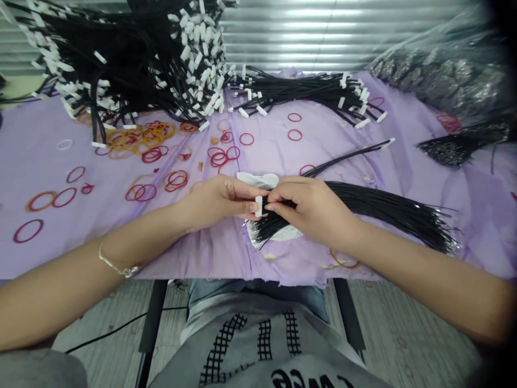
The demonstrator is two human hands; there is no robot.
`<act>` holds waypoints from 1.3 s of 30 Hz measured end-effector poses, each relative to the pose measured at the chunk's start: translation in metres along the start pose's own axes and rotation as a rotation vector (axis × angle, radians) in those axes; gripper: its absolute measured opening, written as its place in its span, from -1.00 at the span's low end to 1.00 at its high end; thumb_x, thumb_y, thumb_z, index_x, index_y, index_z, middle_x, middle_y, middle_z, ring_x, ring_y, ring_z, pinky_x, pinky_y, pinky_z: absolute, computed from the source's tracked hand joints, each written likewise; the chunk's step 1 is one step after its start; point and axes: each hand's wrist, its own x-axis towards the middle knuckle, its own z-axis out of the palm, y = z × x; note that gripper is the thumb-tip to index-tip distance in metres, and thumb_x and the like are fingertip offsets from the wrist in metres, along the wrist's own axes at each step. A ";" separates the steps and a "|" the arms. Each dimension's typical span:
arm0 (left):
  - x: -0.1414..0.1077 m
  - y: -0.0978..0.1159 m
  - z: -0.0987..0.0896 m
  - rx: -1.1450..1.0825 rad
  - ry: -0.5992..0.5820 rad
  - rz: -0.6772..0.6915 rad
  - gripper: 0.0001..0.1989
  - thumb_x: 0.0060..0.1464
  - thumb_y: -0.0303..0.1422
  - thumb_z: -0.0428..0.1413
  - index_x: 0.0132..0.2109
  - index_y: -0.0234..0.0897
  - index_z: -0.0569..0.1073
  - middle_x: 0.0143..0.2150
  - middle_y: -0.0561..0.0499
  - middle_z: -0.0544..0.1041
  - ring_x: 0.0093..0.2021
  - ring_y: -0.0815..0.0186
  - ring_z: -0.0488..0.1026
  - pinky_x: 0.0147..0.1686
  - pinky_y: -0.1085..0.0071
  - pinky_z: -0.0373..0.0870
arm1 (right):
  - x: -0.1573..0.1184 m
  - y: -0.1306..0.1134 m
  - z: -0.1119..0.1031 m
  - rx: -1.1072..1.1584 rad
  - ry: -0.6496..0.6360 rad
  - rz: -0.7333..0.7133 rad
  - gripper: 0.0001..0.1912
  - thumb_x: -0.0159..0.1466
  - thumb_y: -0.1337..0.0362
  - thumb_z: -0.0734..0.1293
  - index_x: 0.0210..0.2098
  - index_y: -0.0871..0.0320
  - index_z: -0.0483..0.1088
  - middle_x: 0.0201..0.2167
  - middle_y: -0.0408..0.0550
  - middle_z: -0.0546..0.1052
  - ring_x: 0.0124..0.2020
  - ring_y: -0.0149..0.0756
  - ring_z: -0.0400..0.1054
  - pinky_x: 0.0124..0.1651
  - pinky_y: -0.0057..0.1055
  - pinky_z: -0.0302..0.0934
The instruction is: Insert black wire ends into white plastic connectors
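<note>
My left hand (226, 202) pinches a small white connector (259, 206) between thumb and fingers. Close against it, my right hand (307, 207) has its thumb and forefinger pinched together at the connector's right side, on what looks like the end of a thin black wire; the fingers cover most of it. Below both hands lies a bundle of black wires (388, 207) with bare metal tips, its left ends resting on a white sheet (288, 233). A few black wires with a white end (351, 155) stretch out behind my right hand.
A tall heap of black cables with white connectors (204, 48) stands at the back left, with a smaller bundle (299, 89) beside it. Red and yellow rubber bands (149, 134) lie scattered on the purple cloth (100, 199). Clear plastic bags (440, 75) sit at the back right.
</note>
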 end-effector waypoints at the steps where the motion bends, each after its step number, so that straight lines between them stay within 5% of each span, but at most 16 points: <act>1: 0.000 0.000 0.000 -0.017 -0.016 0.005 -0.76 -0.04 -0.58 0.21 -0.17 -0.32 0.57 -0.31 0.03 0.61 -0.35 0.42 0.53 -0.16 0.40 0.48 | 0.000 0.002 -0.001 0.004 -0.007 0.000 -0.88 0.19 0.42 0.29 -0.48 0.22 0.40 -0.50 -0.12 0.44 -0.44 -0.42 0.28 -0.34 -0.47 0.10; 9: -0.003 0.004 0.009 0.024 0.047 0.028 -0.73 0.09 -0.64 -0.01 -0.07 -0.37 0.41 -0.26 0.03 0.55 -0.34 0.42 0.55 -0.26 0.47 0.49 | -0.001 0.011 -0.011 -0.039 0.053 -0.123 -0.89 0.18 0.46 0.27 -0.32 0.18 0.40 -0.33 -0.05 0.43 -0.29 -0.35 0.31 -0.24 -0.40 0.20; 17: -0.002 0.003 0.008 0.013 0.008 0.042 -0.70 0.05 -0.66 0.00 -0.07 -0.36 0.42 -0.36 0.06 0.54 -0.40 0.43 0.53 -0.33 0.51 0.48 | -0.004 0.015 -0.012 -0.358 0.089 -0.357 -0.78 0.25 0.40 0.20 -0.32 0.11 0.48 -0.33 -0.01 0.39 -0.33 -0.27 0.21 -0.26 -0.25 0.06; 39: -0.003 0.001 0.005 0.007 -0.003 0.035 -0.76 0.13 -0.56 0.01 -0.04 -0.38 0.39 -0.38 0.02 0.55 -0.40 0.41 0.54 -0.32 0.50 0.50 | 0.000 0.024 -0.010 -0.253 0.051 -0.411 -0.77 0.24 0.44 0.17 -0.28 0.19 0.46 -0.34 0.00 0.41 -0.34 -0.34 0.26 -0.29 -0.38 0.19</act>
